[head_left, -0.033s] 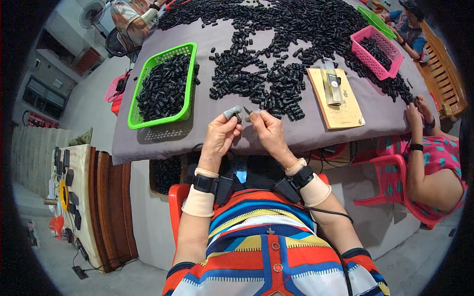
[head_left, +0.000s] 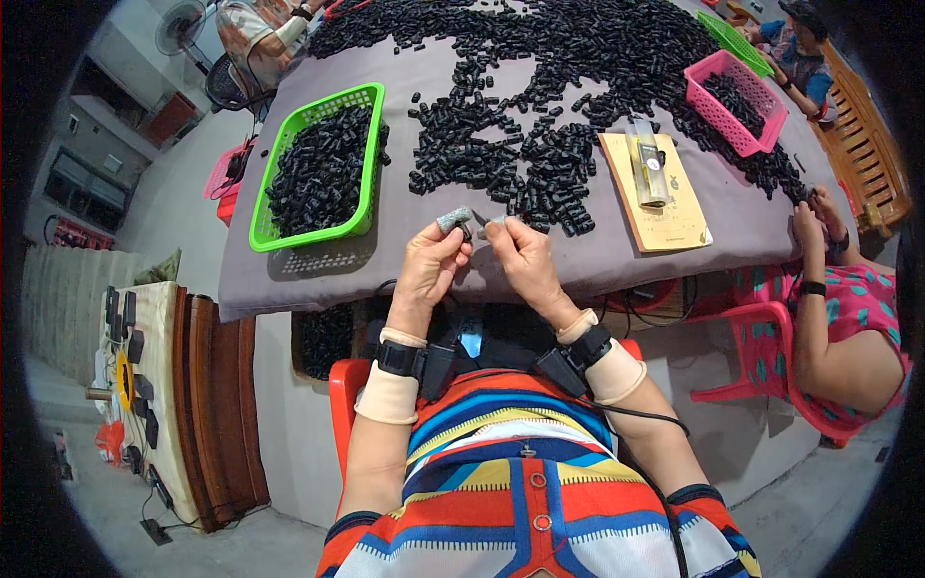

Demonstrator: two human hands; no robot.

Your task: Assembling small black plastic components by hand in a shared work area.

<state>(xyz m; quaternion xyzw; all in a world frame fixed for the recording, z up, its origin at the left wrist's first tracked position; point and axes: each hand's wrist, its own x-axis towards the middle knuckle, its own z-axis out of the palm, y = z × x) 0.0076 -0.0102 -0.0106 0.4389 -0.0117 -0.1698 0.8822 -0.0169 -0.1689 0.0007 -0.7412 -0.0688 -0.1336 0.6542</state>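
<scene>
Above the near edge of the cloth-covered table [head_left: 414, 255], my two hands almost meet. My left hand [head_left: 432, 265] pinches a small black cylindrical piece [head_left: 467, 231] between thumb and a finger wrapped in grey. My right hand [head_left: 528, 265] is closed on a small dark pointed blade [head_left: 481, 219], its tip turned toward the piece; its handle is hidden in my fingers. Grey wrapping also covers a fingertip of the right hand. Just beyond lies a spread of similar black pieces [head_left: 472, 144]. To the left stands a green basket [head_left: 369, 183] filled with such pieces.
A yellowish pad [head_left: 674, 226] with a clear plastic box [head_left: 647, 173] on it lies right of the pieces. Farther right is a pink basket [head_left: 752, 140]. A co-worker [head_left: 838, 328] sits at the right on a red chair; others work at the far corners.
</scene>
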